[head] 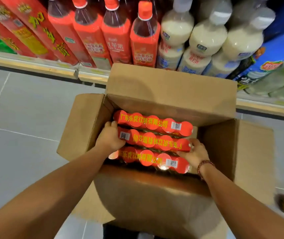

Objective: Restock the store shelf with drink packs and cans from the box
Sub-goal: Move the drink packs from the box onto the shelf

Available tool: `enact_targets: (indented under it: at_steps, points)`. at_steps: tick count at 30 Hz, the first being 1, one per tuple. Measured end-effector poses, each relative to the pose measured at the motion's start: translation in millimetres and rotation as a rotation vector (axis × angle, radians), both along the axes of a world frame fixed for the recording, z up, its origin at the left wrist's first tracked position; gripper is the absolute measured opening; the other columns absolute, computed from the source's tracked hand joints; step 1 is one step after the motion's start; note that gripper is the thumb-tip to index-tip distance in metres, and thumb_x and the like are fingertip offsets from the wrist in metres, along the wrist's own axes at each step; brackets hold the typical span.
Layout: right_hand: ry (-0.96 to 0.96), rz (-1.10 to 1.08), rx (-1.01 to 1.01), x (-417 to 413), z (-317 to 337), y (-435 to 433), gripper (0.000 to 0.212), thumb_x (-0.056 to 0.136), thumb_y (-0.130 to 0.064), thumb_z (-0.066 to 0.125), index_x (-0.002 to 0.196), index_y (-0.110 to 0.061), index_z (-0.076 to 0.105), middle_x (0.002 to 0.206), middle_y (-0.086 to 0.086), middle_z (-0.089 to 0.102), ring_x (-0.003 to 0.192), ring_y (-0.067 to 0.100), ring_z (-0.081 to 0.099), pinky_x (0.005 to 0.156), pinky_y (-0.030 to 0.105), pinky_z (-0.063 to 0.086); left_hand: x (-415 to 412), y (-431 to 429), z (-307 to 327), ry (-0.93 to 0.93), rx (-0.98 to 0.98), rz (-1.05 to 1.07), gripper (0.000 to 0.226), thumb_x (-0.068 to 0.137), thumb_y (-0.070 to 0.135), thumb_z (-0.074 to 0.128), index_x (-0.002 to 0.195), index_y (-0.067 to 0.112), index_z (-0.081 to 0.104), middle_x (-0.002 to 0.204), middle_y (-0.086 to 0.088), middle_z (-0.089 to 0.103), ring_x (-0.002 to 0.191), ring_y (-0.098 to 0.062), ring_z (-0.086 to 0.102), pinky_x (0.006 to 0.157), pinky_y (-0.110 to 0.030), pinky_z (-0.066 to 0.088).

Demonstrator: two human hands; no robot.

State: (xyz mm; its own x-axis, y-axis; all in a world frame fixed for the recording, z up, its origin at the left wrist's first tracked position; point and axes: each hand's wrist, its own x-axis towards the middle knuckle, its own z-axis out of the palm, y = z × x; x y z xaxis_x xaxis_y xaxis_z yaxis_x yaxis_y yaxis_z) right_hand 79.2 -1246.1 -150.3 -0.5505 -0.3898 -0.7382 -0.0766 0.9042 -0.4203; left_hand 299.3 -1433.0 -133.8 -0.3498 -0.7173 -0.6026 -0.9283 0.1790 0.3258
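both my arms reach up from the bottom of the frame into the open cardboard box [170, 94] at centre. my left hand [110, 138] grips the left end of the middle red drink pack [156, 141], my right hand [195, 152] its right end (bead bracelet [204, 165] at that wrist). the pack's long axis runs left to right, tops facing up.

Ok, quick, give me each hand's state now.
Left hand: grips the left end of the middle pack in the box.
Right hand: grips that pack's right end.
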Motion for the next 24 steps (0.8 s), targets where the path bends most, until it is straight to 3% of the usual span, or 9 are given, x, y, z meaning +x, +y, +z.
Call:
enact_targets:
  at_steps: [5,10,17,24]
  points:
    - [-0.015,0.042,0.047,5,-26,-9,0.086,0.062,-0.024,0.085,0.133,-0.022,0.036,0.132,0.009,0.049,0.121,0.030,0.051,0.100,0.047,0.046,-2,4,-39,-0.073,-0.013,0.014,0.075,0.071,0.017,0.077,0.132,0.005,0.036,0.130,-0.018,0.048,0.121,-0.036,0.048,0.096,-0.043,0.045]
    - [0.006,0.031,-0.004,9,-37,-12,0.094,0.069,-0.017,0.081,0.140,-0.021,0.019,0.133,0.011,0.047,0.122,0.033,0.051,0.101,0.048,0.043,-11,12,-55,-0.157,-0.178,0.011,0.066,0.076,-0.001,0.066,0.133,0.004,0.032,0.128,-0.019,0.051,0.118,-0.036,0.052,0.093,-0.042,0.048]
    - [0.091,0.092,-0.018,8,-33,-11,0.086,0.072,-0.020,0.079,0.138,-0.020,0.024,0.129,0.010,0.055,0.118,0.032,0.054,0.097,0.048,0.045,-7,6,-55,-0.185,-0.242,-0.134,0.063,0.077,0.003,0.066,0.132,0.007,0.034,0.121,-0.019,0.054,0.113,-0.035,0.052,0.086,-0.043,0.050]
    - [0.107,0.127,0.031,-8,7,-6,0.081,0.066,-0.020,0.084,0.129,-0.012,0.035,0.124,0.010,0.057,0.114,0.031,0.056,0.090,0.040,0.048,-8,3,-5,-0.124,-0.262,-0.205,0.071,0.064,0.022,0.083,0.119,0.007,0.041,0.114,-0.021,0.056,0.111,-0.039,0.050,0.085,-0.048,0.048]
